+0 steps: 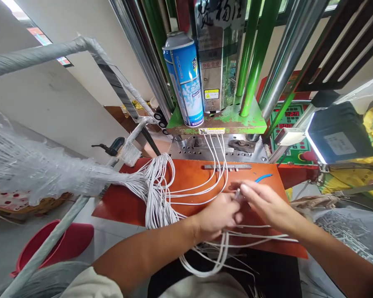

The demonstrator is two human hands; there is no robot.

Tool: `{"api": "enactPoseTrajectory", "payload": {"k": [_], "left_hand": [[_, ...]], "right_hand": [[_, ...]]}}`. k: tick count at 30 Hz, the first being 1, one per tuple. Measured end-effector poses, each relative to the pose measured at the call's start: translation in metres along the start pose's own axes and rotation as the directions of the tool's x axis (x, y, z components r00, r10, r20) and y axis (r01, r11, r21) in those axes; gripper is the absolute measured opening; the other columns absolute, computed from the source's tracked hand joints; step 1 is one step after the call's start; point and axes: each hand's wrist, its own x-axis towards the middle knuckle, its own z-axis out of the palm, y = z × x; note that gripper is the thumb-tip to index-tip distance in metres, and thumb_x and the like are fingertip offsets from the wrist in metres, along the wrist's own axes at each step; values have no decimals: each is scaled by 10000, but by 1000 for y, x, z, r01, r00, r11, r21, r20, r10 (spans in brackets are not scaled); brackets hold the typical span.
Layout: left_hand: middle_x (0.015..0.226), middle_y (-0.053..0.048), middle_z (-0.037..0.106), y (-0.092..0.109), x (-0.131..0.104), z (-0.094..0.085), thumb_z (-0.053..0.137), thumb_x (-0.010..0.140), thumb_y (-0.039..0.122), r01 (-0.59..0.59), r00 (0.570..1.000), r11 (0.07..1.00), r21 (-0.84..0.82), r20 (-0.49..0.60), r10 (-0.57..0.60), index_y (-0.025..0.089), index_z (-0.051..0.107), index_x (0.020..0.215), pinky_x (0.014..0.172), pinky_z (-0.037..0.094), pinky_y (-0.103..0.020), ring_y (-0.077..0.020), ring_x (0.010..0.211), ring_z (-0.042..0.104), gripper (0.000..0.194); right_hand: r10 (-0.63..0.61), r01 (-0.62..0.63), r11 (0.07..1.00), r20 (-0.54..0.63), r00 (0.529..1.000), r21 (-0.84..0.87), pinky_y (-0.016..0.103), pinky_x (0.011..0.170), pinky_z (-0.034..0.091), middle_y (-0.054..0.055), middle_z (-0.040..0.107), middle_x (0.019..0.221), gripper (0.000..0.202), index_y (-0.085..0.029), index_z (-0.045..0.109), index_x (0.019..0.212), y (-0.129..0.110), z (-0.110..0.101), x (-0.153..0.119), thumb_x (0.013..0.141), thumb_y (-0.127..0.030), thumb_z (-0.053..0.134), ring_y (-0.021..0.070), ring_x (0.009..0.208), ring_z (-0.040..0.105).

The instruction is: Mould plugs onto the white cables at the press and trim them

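Observation:
Over the orange-red work surface (186, 178), my left hand (216, 215) is closed, with white cables (225, 248) looping down beneath it. My right hand (262, 200) meets it, fingertips pinched at a small metallic piece (238, 193) between the two hands. The piece is too small and blurred to name. To the left, a thick bundle of white cables (161, 194) spreads over the surface. Several cables curve up from it into the press (217, 122). A metal bar (226, 167) lies just in front of the press, and a blue strip (263, 178) is behind my right hand.
A blue spray can (186, 82) stands on the press plate. At the right are a lit lamp (338, 132), a green control panel (294, 124) and a bag of small pale parts (351, 231). A wrapped frame (56, 231) and a red bin (62, 244) stand left.

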Motion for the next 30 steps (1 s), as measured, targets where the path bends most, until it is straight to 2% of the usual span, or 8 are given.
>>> {"api": "enactPoseTrajectory", "payload": {"k": [4,7,10,13,16,19,23,30], "left_hand": [[568,110,425,7,9,-24,659,919,633,-74,983,997,38,-168,79,160,580,990,383,105,-167,-13,388,197,484],[647,64,532,2,7,-39,725,867,603,-80,959,991,107,-264,106,138,596,977,419,298,-158,-30,425,412,495],[659,-3,625,-8,5,-44,765,805,614,-106,946,979,171,-287,153,131,596,888,546,520,-235,-115,534,627,519],[547,17,574,-12,3,-42,717,850,597,-83,946,961,264,-281,159,151,576,777,413,394,-184,-79,408,511,473],[526,63,511,-12,3,-37,698,884,566,-57,953,949,309,-267,144,149,587,791,343,224,-149,-28,347,358,442],[568,54,566,-13,5,-30,701,873,596,-6,976,949,316,-205,75,152,594,903,334,309,-144,-50,347,442,458],[613,-6,655,-18,11,-21,695,846,672,68,992,943,327,-123,-29,156,575,927,372,448,-173,-118,407,610,537],[594,3,638,-17,16,-11,688,850,676,96,989,943,319,-136,-54,142,589,929,376,398,-129,-83,398,587,548]], "right_hand": [[-188,54,880,-241,952,-473,473,1061,484,180,654,1329,445,-114,664,1319,31,-11,46,1091,-360,371,317,1214,594],[-184,-12,741,-220,958,-671,478,963,473,179,666,1194,362,-120,735,1206,47,-23,70,1060,-296,454,342,1125,569],[-201,7,721,-199,959,-693,413,900,452,154,663,1150,323,-148,753,1112,42,-22,64,1058,-259,454,316,1089,562],[-156,-28,718,-200,967,-695,353,786,453,116,686,1029,326,-168,700,1096,32,-5,25,1082,-274,392,255,927,619],[-90,-66,801,-229,969,-595,344,739,486,79,733,1031,303,-198,647,1198,34,21,-21,1089,-327,395,226,841,689],[-199,36,880,-298,934,-474,336,862,530,58,745,1210,318,-223,604,1342,47,42,-48,1076,-288,441,214,1015,731],[-272,97,900,-376,886,-424,326,872,538,42,748,1199,297,-233,625,1321,58,54,-51,1081,-259,451,199,1013,733],[-266,74,881,-359,895,-467,345,781,526,46,752,1053,287,-223,639,1283,61,56,-47,1090,-283,435,222,896,733]]}}
